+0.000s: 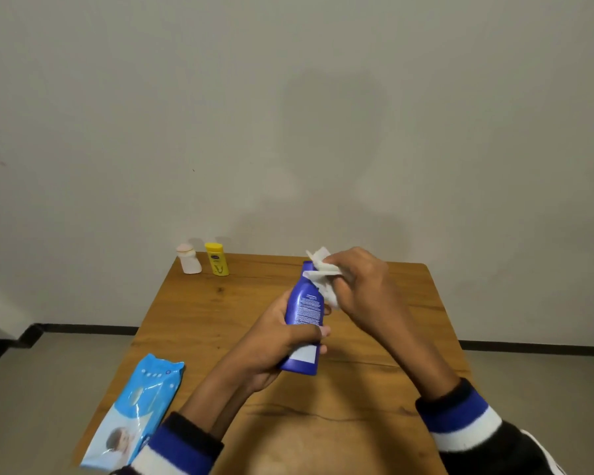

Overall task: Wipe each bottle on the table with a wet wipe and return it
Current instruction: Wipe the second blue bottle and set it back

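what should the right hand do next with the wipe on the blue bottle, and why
Probably draw the wet wipe down the blue bottle. The right hand holds it bunched at the neck, while the left hand grips the lower body, so the label side below looks not yet covered.

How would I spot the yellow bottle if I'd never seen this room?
Look to the wooden table's far left corner by the wall. Two small bottles stand there; the yellow bottle is the right one, bright beside its white bottle neighbour.
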Demonstrator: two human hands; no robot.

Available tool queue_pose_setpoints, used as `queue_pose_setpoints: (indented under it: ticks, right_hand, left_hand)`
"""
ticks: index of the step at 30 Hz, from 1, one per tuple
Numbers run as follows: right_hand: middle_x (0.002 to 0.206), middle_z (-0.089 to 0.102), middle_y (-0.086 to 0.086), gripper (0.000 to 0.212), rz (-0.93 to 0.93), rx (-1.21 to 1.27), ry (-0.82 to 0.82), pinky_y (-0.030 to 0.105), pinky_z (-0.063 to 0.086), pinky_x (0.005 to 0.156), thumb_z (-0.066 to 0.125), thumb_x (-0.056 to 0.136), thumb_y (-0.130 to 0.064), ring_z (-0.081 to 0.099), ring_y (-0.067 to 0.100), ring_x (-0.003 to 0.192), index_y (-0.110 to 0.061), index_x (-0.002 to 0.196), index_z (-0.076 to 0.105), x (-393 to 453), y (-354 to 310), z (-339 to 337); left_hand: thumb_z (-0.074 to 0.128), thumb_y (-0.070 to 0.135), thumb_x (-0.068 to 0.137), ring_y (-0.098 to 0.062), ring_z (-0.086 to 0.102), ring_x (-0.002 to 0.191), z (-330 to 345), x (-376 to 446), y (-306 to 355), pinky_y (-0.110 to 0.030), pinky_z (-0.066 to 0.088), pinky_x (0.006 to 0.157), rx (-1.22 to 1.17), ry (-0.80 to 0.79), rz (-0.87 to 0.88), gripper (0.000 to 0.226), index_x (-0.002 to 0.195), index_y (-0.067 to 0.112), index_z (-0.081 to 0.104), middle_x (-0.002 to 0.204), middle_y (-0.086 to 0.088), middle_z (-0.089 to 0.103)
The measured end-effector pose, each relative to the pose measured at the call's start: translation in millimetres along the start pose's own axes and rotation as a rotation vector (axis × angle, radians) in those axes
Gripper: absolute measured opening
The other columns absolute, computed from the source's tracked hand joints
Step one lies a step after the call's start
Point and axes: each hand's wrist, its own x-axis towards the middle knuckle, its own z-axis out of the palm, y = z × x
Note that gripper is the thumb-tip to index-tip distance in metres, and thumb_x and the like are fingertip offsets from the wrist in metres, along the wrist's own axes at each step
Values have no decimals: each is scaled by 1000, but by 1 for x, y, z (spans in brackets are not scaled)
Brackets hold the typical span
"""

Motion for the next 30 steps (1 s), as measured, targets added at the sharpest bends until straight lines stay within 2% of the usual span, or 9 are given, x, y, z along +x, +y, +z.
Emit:
queue_pose_setpoints:
  ticks: [4,7,9,11,14,17,24,27,30]
  right_hand:
    - [91,68,0,20,-112,107,16,5,39,69,72,79,0,55,-2,77,-10,96,74,-15,-10,1]
    - [93,66,4,24,-201,106,-138,13,44,69,69,78,3,58,10,80,-10,98,74,-24,-22,15]
    - [96,63,11,22,-114,46,-37,22,46,73,66,83,6,61,21,83,-2,102,73,-14,-16,17]
    - [98,62,12,21,5,7,83,17,44,74,62,86,6,61,24,85,-1,104,71,-8,-8,12]
    - [95,63,8,21,-69,18,143,6,38,72,64,83,5,58,15,83,-4,101,71,-19,-9,12]
    - [95,61,5,20,-165,-6,36,21,47,73,63,82,0,56,15,83,-7,100,70,-34,-19,28]
    - [81,67,-5,6,375,455,218,20,46,57,61,95,-21,60,5,70,-22,95,67,-27,11,27]
    - [83,71,2,9,415,685,321,28,51,58,65,89,-27,63,8,71,-22,94,70,-30,10,18]
    - [81,69,-1,7,333,681,348,20,50,56,71,85,-25,63,3,70,-21,91,69,-30,-1,10]
  left_hand:
    - [74,39,85,-20,68,83,-4,0,3,-38,57,71,-283,-84,-50,45,123,17,67,101,-9,71]
    - [45,65,95,-24,69,90,-2,0,4,-40,56,77,-333,-136,-94,57,121,20,70,105,-12,71]
    - [38,76,90,-25,67,86,0,0,1,-39,59,69,-266,-124,-92,73,120,18,70,102,-14,69]
    - [37,81,86,-23,66,79,-1,-2,-2,-37,58,64,-237,-134,-107,83,121,12,69,101,-14,68]
    - [41,80,84,-22,66,74,-6,-5,-5,-35,58,61,-248,-120,-107,80,114,13,73,96,-15,69]
    - [43,74,87,-22,70,72,-5,-7,-6,-36,59,60,-236,-90,-88,66,107,21,76,90,-14,72]
    - [53,46,91,-25,67,81,-5,-8,-10,-39,60,66,-512,-74,-89,53,122,7,71,107,-17,69]
    - [54,41,93,-29,69,92,-12,-10,-11,-44,59,79,-635,-88,-66,53,130,4,64,113,-17,69]
    - [51,40,95,-32,73,98,-9,-10,-14,-51,58,90,-658,-55,-76,46,117,6,74,112,-17,74]
